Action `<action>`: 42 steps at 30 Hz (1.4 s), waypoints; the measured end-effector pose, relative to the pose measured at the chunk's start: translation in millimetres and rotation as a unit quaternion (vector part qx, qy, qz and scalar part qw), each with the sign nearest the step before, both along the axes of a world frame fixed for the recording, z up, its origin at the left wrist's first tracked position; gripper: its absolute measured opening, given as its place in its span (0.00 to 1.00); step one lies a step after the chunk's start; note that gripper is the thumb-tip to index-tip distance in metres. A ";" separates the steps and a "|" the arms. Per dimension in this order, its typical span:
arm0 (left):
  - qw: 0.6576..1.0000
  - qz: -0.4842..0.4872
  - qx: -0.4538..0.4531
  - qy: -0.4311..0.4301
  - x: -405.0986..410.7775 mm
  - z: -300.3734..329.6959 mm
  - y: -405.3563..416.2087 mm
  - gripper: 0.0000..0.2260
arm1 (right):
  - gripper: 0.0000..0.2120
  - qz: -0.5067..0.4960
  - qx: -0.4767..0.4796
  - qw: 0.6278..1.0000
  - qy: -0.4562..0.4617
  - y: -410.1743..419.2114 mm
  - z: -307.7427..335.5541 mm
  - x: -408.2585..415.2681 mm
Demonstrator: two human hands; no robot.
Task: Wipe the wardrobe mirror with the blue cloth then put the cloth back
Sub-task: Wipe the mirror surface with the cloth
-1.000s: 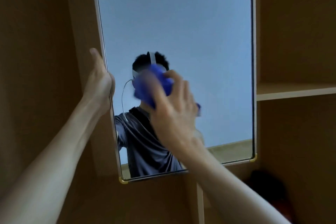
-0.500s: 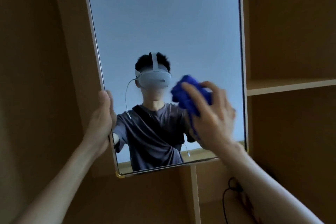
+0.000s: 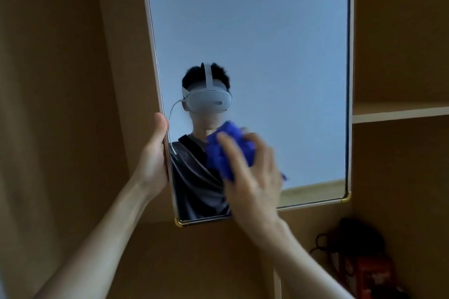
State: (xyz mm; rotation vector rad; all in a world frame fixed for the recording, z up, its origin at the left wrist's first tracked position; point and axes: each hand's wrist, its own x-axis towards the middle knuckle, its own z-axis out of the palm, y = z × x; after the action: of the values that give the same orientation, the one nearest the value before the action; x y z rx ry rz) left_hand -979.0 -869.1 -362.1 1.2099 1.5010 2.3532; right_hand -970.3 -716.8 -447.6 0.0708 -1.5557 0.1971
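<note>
The person is in the wiping step. The right hand (image 3: 252, 170) squeezes the bunched blue cloth (image 3: 229, 150) against the low part of the wardrobe mirror (image 3: 255, 43). The left hand (image 3: 155, 158) grips the mirror's left edge. Next, the cloth should probably rub the glass higher up, pressing gently.

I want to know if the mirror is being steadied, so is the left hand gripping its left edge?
Yes, the left hand grips the left edge of the mirror while the right hand holds the blue cloth against the glass.
</note>
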 end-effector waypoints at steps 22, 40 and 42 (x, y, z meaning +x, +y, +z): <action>0.977 0.214 -0.002 -0.017 -57.3 -18.4 11.7 0.33 | 0.23 -0.102 -0.128 0.986 0.015 157.1 -37.5 51.9; 0.983 0.180 -0.002 -0.027 -62.5 -17.4 12.1 0.30 | 0.12 0.024 0.103 0.994 -0.037 -57.6 -54.2 -9.4; 0.983 0.183 0.013 -0.025 -62.8 -17.4 14.4 0.29 | 0.12 0.016 0.128 0.991 -0.039 -48.4 -54.3 -7.8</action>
State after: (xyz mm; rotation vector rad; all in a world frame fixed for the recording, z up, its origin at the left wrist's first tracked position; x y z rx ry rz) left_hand -1041.8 -854.7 -379.4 0.9367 1.8154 2.6091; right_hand -978.1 -765.1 -501.9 0.2925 -1.6516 0.0245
